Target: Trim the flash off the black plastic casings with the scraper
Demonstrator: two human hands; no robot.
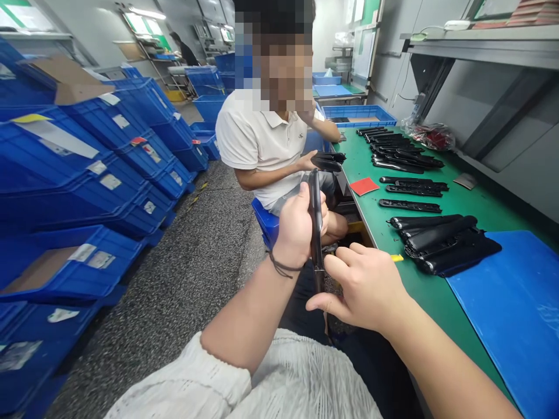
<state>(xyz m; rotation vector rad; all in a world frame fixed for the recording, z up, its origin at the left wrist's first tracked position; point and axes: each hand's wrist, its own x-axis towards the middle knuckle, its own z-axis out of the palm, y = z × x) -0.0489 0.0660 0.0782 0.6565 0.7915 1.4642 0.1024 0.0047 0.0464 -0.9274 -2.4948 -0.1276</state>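
Stacked blue crates [126,119] line the floor on my left. The green tabletop [493,212] extends along my right side. A person in a white polo shirt [255,139] sits ahead of me, one hand raised near the head. A blue sheet [510,291] covers the near part of the tabletop; a blue tray [371,123] is located at its far end.

Slender black plastic housings [404,154] are grouped toward the far end. A nearer pile of black housings [441,238] partly overlaps the corner of the sheet. Single units lie between these two groups.

My left hand [299,224] is clenched around one black housing [315,215], held upright in front of me, beside the tabletop edge. My right hand [369,282] is positioned at the lower end of this unit, thumb spread and fingers curled; I cannot tell whether it touches or grips anything. The seated person's other hand holds further black housings [329,162] just beyond mine.

A red square [364,186] lies at the tabletop edge. A thin dark cord [283,269] encircles my left wrist.
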